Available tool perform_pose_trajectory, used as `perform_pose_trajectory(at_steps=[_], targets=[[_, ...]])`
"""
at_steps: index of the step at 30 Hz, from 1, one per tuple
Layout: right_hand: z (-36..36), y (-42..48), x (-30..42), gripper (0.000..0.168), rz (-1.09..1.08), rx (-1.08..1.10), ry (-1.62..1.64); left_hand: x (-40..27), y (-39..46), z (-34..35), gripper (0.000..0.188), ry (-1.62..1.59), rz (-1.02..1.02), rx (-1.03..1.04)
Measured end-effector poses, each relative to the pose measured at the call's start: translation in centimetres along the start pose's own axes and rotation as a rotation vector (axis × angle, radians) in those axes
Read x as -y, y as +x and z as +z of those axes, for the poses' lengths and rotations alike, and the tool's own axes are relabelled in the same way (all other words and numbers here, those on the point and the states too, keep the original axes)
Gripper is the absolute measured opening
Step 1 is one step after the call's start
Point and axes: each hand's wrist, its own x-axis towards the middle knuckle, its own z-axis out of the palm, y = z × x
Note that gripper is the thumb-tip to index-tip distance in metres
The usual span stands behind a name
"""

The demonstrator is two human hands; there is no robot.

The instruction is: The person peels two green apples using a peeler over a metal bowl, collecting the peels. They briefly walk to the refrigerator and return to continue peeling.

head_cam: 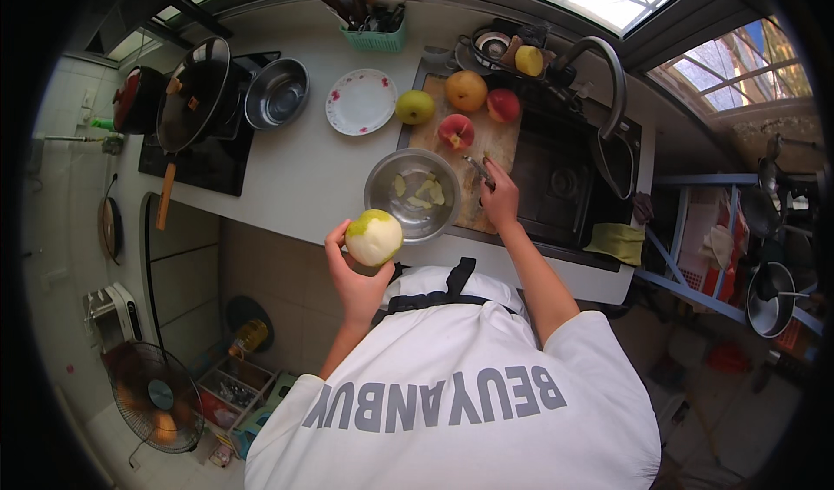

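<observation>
My left hand holds a partly peeled green fruit, an apple or a pear, by its sides. Pale flesh shows over most of it, with green skin left near the top. In my right hand is a metal peeler, its end pointing up and left. Between the hands stands a stainless steel bowl with several strips of peel in it. Behind it, on or at the edge of a wooden cutting board, are a green fruit, a yellow-brown fruit and two red fruits.
A floral plate and a metal basin lie left on the counter, near a lidded pan on the cooktop. To the right is a dark sink with a curved faucet. A utensil basket stands at the back.
</observation>
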Motion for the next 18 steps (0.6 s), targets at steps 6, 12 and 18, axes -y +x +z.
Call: perform_pose_trajectory(at_steps=[6, 12, 18], targets=[[-1.5, -2.2, 9.5, 0.031, -0.043, 0.032, 0.328, 0.0, 0.4, 0.6, 0.076, -0.023, 0.008, -0.026], [-2.1, -2.4, 11.8, 0.025, 0.157, 0.409, 0.505, -0.9, 0.6, 1.1, 0.076, -0.026, 0.006, -0.01], [-5.1, -1.8, 16.5, 0.046, 0.587, 0.621, 1.028, -1.6, 0.7, 1.2, 0.077, 0.032, 0.059, -0.056]])
